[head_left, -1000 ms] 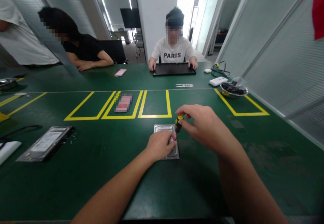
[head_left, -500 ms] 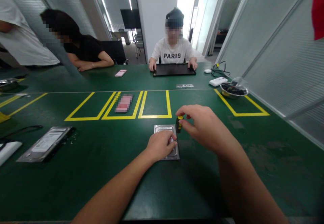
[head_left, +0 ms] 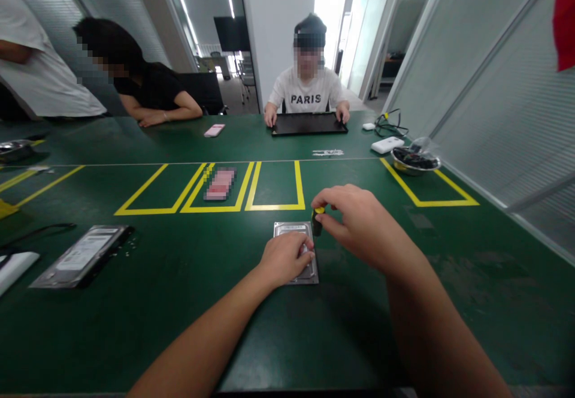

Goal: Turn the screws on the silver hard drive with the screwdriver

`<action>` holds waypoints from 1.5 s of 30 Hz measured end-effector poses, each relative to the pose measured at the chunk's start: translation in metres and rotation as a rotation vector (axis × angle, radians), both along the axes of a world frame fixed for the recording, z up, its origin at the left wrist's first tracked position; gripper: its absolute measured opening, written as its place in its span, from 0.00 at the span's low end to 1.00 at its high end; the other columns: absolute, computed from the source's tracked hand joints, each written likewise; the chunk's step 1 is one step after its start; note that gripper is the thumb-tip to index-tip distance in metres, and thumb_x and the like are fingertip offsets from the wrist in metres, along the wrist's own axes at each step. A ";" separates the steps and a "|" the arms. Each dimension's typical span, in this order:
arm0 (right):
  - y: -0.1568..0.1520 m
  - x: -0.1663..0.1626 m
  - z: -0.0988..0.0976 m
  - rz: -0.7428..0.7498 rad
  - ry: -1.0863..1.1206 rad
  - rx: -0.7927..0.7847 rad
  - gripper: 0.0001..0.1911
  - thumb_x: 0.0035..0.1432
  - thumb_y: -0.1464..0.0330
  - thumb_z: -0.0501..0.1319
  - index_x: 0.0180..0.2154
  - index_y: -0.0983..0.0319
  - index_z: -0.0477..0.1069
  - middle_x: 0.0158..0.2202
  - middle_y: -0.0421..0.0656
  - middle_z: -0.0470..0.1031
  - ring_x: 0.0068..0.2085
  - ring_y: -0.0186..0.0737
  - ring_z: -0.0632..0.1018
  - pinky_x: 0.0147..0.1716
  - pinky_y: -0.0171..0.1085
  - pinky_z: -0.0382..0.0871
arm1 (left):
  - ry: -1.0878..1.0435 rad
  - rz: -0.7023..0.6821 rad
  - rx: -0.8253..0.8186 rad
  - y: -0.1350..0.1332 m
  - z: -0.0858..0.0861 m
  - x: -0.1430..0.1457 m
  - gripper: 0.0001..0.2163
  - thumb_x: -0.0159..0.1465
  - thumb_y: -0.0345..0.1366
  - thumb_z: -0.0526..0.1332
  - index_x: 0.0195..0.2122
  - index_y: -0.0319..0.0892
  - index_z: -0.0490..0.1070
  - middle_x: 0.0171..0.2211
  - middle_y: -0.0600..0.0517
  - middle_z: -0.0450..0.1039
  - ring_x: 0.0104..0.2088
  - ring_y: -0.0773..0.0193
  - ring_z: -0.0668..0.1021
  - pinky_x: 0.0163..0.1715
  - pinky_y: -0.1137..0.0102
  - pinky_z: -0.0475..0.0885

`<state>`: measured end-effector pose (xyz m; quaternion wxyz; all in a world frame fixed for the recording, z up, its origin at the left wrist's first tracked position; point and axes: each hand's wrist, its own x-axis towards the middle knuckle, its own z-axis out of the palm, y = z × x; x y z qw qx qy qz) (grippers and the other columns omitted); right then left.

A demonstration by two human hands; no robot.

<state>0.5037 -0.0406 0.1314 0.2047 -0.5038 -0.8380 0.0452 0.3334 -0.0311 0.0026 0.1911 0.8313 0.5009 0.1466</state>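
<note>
My left hand lies over a silver hard drive on the green table, its fingers curled and pressing on the drive's top. The hand hides much of the drive. At the drive's far right corner, my right hand is closed on a short black-and-yellow screwdriver, fingertips and thumb round the handle's top. The handle stands nearly upright. Its tip is hidden, so I cannot tell whether it touches a screw.
Another hard drive lies to the left with small screws beside it. Yellow tape marks areas ahead. A pink phone lies in one. A metal bowl stands at right. Across the table, a person holds a black panel.
The screwdriver's handle has turned in my right hand: yellow marks on its side have given way to a dark face. My left hand and the hard drive have stayed put.
</note>
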 end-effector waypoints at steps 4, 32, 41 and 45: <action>0.000 0.001 0.001 0.003 -0.007 -0.020 0.08 0.58 0.75 0.59 0.39 0.62 0.75 0.39 0.43 0.77 0.42 0.43 0.73 0.42 0.39 0.62 | 0.007 0.002 -0.004 0.000 0.000 0.000 0.05 0.60 0.40 0.62 0.37 0.49 0.72 0.34 0.57 0.75 0.33 0.63 0.75 0.29 0.71 0.58; -0.001 0.003 0.000 -0.029 0.007 -0.005 0.04 0.58 0.72 0.60 0.36 0.61 0.72 0.36 0.43 0.76 0.39 0.41 0.72 0.39 0.37 0.61 | 0.010 -0.008 -0.031 0.000 0.004 -0.001 0.06 0.61 0.40 0.61 0.38 0.49 0.73 0.33 0.57 0.75 0.33 0.64 0.75 0.29 0.71 0.59; -0.003 0.002 0.002 -0.031 -0.013 -0.032 0.06 0.58 0.72 0.59 0.38 0.62 0.75 0.37 0.44 0.76 0.41 0.43 0.73 0.41 0.38 0.63 | -0.004 -0.007 -0.019 0.001 0.002 -0.002 0.06 0.60 0.40 0.61 0.37 0.49 0.73 0.33 0.57 0.75 0.32 0.64 0.74 0.28 0.71 0.58; -0.003 0.002 0.002 -0.037 0.017 -0.043 0.06 0.59 0.69 0.61 0.39 0.59 0.75 0.40 0.45 0.73 0.38 0.39 0.73 0.38 0.36 0.63 | 0.011 -0.005 -0.032 0.001 0.004 -0.001 0.06 0.60 0.40 0.61 0.38 0.49 0.73 0.33 0.57 0.75 0.33 0.64 0.75 0.29 0.71 0.59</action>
